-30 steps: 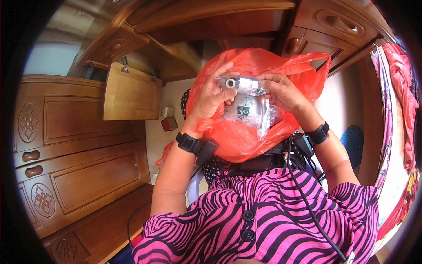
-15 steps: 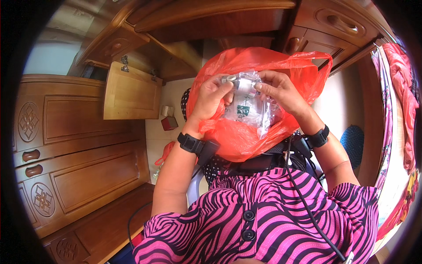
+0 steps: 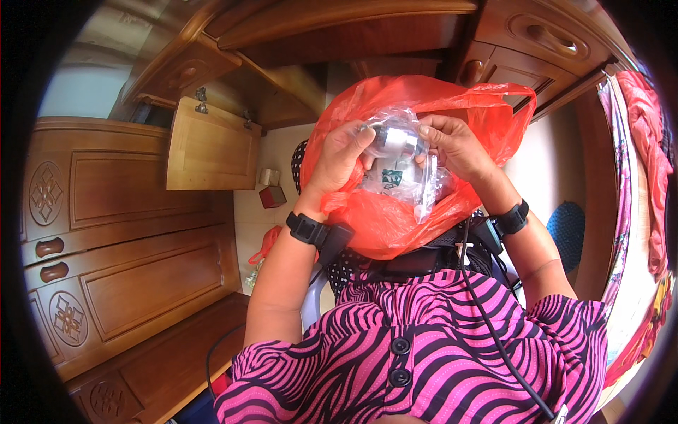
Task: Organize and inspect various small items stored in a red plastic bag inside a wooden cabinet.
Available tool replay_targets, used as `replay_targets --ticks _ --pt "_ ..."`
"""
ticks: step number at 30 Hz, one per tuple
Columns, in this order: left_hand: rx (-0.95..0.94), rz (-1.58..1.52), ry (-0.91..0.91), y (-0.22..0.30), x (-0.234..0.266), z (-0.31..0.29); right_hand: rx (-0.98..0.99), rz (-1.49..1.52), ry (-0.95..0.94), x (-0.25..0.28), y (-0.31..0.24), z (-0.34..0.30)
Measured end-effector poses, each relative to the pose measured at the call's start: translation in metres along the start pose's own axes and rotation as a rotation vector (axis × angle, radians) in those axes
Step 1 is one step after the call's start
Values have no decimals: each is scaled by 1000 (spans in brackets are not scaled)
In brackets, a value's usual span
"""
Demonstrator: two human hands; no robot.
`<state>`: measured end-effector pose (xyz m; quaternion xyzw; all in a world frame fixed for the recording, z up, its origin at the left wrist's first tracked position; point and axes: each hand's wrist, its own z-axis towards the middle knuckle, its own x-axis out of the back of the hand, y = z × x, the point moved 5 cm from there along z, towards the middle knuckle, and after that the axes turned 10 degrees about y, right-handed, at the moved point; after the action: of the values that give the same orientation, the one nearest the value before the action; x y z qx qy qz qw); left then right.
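Two hands share one piece: my left hand (image 3: 342, 153) pinches the dark end of a silver cylinder (image 3: 400, 139) between thumb and fingers, and my right hand (image 3: 459, 150) is drawn narrow at the right side of its clear wrapper (image 3: 393, 116); whether those fingers press the metal or only the film, I cannot tell. The cylinder has just been tilted, which I take to mean it is being turned while it stays inside the plastic. A second ago it lay nearly level, a pale ring showing at its left end; now that ring is out of sight and the film bunches higher above it. It sits over the clear bag (image 3: 381, 167), within the open red bag (image 3: 371, 222), which looks much the same.
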<state>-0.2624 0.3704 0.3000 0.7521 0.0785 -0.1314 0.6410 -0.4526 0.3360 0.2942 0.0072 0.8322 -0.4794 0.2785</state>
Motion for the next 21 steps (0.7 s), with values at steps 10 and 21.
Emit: replay_targets --ticks 10,21 --pt "27 -42 71 -1 -2 -1 9 14 -9 -5 0 -4" --pt "66 -58 99 -5 3 -1 129 -269 -12 -7 -15 -11"
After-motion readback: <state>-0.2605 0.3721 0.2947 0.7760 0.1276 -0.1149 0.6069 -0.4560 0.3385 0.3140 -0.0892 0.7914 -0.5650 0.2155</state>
